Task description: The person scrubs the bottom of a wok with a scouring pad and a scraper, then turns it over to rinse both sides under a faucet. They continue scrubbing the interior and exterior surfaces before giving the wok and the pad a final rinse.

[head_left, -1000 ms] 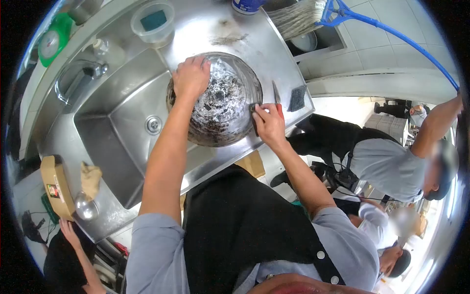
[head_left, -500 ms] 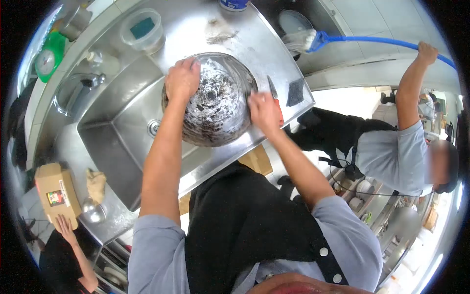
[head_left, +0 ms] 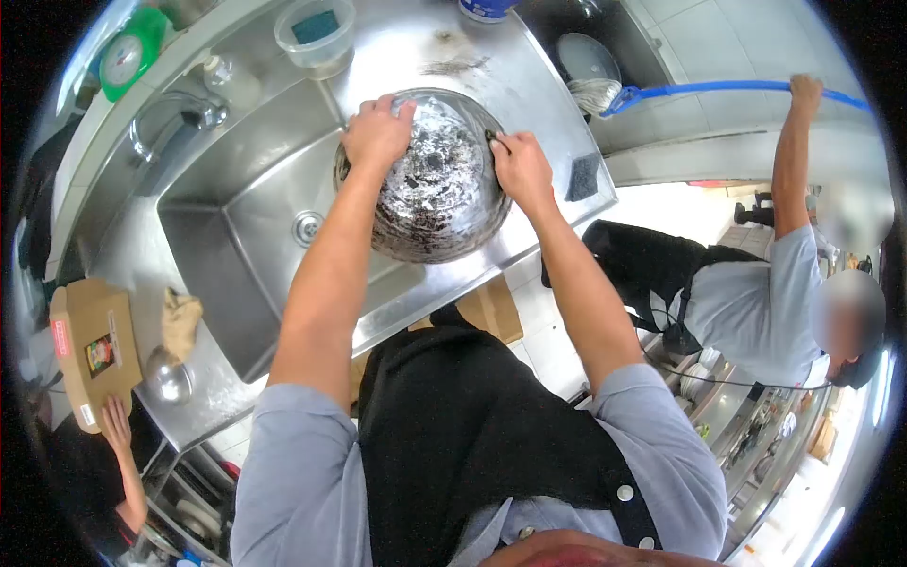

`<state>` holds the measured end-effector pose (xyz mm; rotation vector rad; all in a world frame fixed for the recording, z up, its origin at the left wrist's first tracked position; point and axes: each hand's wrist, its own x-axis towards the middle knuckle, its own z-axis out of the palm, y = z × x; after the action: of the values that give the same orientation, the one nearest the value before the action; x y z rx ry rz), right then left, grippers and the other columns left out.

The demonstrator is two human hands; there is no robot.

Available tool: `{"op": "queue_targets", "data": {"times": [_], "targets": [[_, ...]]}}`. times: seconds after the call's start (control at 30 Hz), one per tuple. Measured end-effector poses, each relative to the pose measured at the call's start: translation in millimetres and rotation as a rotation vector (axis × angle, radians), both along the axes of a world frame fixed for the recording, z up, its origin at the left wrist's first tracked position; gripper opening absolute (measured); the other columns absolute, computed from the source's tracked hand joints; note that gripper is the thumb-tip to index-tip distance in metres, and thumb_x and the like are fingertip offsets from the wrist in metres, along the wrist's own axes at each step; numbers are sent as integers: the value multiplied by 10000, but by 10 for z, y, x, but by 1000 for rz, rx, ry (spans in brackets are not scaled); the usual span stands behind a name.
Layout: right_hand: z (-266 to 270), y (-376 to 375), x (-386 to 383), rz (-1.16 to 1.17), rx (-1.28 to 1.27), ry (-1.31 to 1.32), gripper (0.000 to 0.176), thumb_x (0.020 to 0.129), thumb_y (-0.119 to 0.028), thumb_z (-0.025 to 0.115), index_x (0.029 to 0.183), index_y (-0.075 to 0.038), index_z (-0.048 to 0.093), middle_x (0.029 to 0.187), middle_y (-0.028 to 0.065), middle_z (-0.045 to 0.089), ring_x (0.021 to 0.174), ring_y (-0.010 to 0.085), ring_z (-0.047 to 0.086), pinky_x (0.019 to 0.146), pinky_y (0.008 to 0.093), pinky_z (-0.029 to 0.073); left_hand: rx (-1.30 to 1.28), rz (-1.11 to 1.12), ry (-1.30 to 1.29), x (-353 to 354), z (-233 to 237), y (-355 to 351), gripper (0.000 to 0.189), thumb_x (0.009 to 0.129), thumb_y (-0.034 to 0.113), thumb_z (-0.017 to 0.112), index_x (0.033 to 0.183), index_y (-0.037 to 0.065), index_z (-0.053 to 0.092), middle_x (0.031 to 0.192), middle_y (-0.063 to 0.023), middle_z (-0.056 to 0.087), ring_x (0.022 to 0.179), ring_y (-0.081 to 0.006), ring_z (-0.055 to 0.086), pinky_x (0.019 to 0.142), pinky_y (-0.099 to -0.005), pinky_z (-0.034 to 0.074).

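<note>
A large round metal pan (head_left: 436,203), with black burnt patches and streaks, sits across the front lip of the sink and the counter beside it. My left hand (head_left: 376,137) is curled over its upper left edge, gripping it. At its right side my right hand (head_left: 522,168) is closed, fingers and thumb pinched around something small and dark that presses against the metal; its kind does not show. A dark grey scouring pad (head_left: 583,177) lies on the counter just right of that hand.
The steel sink (head_left: 222,274) is at left, with a faucet (head_left: 203,115). A plastic tub (head_left: 326,47) with a green sponge stands behind. At right, a co-worker's hand (head_left: 806,92) holds a blue-handled mop (head_left: 694,89). Another person's hand (head_left: 117,425) touches a cardboard box (head_left: 99,359).
My right hand has moved up along the pan's side and now pinches a small dark thing. The red-handled knife seen beside it earlier is out of sight. The whole view has shifted slightly.
</note>
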<state>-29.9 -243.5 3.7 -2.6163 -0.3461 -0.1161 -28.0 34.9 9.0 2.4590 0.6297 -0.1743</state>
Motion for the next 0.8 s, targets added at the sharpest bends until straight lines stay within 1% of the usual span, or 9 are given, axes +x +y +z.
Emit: {"op": "queue_targets", "data": {"times": [0.07, 0.2, 0.3, 0.33, 0.47, 0.57, 0.67, 0.77, 0.8], "targets": [[50, 2, 110, -2, -19, 50, 337, 1095, -347, 670, 1247, -111, 857, 1234, 200, 750, 1080, 432, 760, 962, 533, 607, -99, 55, 25, -68, 56, -3, 766, 1073, 706, 560, 1662, 218, 585, 1699, -193, 541, 1571, -457, 493, 1313, -677, 328], [176, 148, 173, -67, -89, 113, 340, 1075, -337, 679, 1281, -124, 845, 1207, 218, 742, 1103, 440, 757, 924, 546, 618, -6, 64, 50, -434, 39, -257, 840, 1038, 684, 650, 1733, 248, 470, 1770, -258, 423, 1650, -522, 354, 1323, -754, 241], [49, 173, -457, -138, -207, 45, 311, 1079, -351, 697, 1269, -153, 843, 1220, 196, 729, 1050, 418, 763, 852, 537, 627, 189, -281, -333, -318, -460, -241, 831, 1047, 694, 639, 1739, 268, 466, 1791, -229, 419, 1659, -507, 353, 1335, -756, 213], [108, 167, -917, -147, -143, -10, 288, 1063, -317, 720, 1269, -151, 834, 1202, 184, 722, 1026, 415, 769, 822, 540, 633, 9, -416, -287, -309, -258, -273, 827, 1050, 735, 607, 1734, 286, 492, 1821, -194, 399, 1678, -496, 333, 1349, -747, 188], [63, 96, -1740, -112, -48, -111, 266, 1041, -289, 732, 1229, -110, 792, 1221, 165, 675, 1026, 409, 743, 773, 576, 625, 202, -448, -148, -397, 63, -496, 855, 1037, 788, 581, 1724, 281, 533, 1843, -175, 377, 1697, -495, 305, 1339, -764, 193], [194, 102, -838, -171, -191, 50, 224, 1031, -251, 757, 1194, -105, 808, 1202, 154, 680, 1018, 408, 746, 783, 562, 633, 192, -429, -145, -383, 114, -500, 864, 1037, 790, 579, 1731, 278, 523, 1845, -180, 371, 1696, -503, 301, 1336, -770, 193], [182, 206, -1028, -127, -129, -27, 171, 1035, -237, 750, 1107, -96, 815, 1207, 170, 692, 1004, 407, 754, 773, 557, 635, 193, -417, -124, -331, 81, -484, 864, 1049, 782, 566, 1739, 265, 510, 1841, -188, 376, 1693, -510, 303, 1332, -775, 195], [370, 427, -1857, -81, -131, -79, 194, 1043, -244, 747, 1126, -115, 865, 1073, 193, 749, 957, 375, 778, 781, 502, 643, 196, -420, -121, -332, 52, -477, 863, 1061, 777, 548, 1749, 259, 495, 1839, -187, 382, 1694, -506, 303, 1328, -784, 187], [231, 321, -1758, -76, -81, -83, 233, 1050, -268, 717, 1177, -122, 846, 1246, 203, 705, 1004, 414, 765, 769, 549, 641, 199, -426, -116, -323, 65, -471, 861, 1064, 777, 544, 1751, 260, 492, 1839, -188, 382, 1694, -506, 305, 1328, -785, 186]]}}
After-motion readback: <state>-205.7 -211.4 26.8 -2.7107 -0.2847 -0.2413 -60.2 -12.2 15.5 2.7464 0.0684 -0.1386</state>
